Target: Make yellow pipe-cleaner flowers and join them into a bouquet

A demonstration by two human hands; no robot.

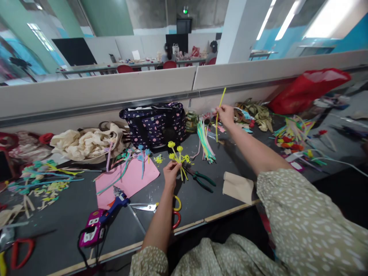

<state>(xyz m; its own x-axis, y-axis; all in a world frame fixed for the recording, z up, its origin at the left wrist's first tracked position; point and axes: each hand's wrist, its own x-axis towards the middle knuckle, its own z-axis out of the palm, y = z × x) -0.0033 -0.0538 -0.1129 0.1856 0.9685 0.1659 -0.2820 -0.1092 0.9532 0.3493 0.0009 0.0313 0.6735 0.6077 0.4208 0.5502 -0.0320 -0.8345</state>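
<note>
My left hand (pixel 171 173) is closed around the stems of a small bunch of yellow pipe-cleaner flowers (pixel 179 149), held just above the dark table. Raised near the back of the table, my right hand (pixel 226 115) pinches a long yellow pipe cleaner (pixel 220 100), which hangs nearly upright. Below that hand lies a bundle of green, white and yellow pipe cleaners (pixel 206 142). Green-handled pliers (pixel 203 180) rest beside the flowers, to the right of my left hand. Scissors with yellow and red handles (pixel 149 207) lie partly hidden under my left forearm.
A pink sheet (pixel 115 182) lies at left with flower pieces on it. Near it are a blue glue gun (pixel 115 207) and a purple device (pixel 93 229). A patterned bag (pixel 156 124), a glass jar (pixel 191 121) and a red bag (pixel 310 90) stand along the low partition.
</note>
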